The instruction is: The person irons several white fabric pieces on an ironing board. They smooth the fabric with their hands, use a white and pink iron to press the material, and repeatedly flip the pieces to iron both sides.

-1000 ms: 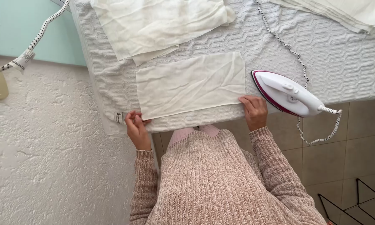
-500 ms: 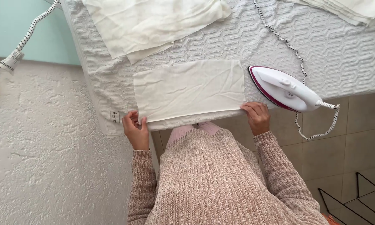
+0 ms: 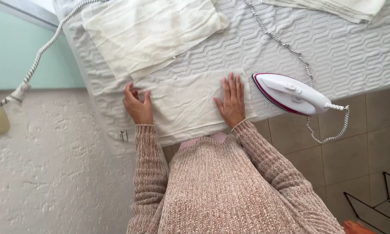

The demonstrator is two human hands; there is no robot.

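A small cream cloth (image 3: 186,102), folded flat, lies on the white quilted ironing surface (image 3: 333,47) near its front edge. My left hand (image 3: 137,105) rests on the cloth's left end with the fingers curled at its edge. My right hand (image 3: 232,100) lies palm down, fingers spread, on the cloth's right end. A white iron with a dark red sole (image 3: 292,93) lies on its side just right of my right hand, untouched.
A larger crumpled cream cloth (image 3: 147,30) lies behind the small one. More folded white fabric (image 3: 333,6) sits at the back right. The iron's braided cord (image 3: 286,43) crosses the surface. A second cord (image 3: 35,65) hangs at left. Tiled floor and a black wire rack (image 3: 377,195) lie to the right.
Both hands left the cloth's front edge and moved up onto the cloth; my right hand now lies flat on it, my left at its left end.
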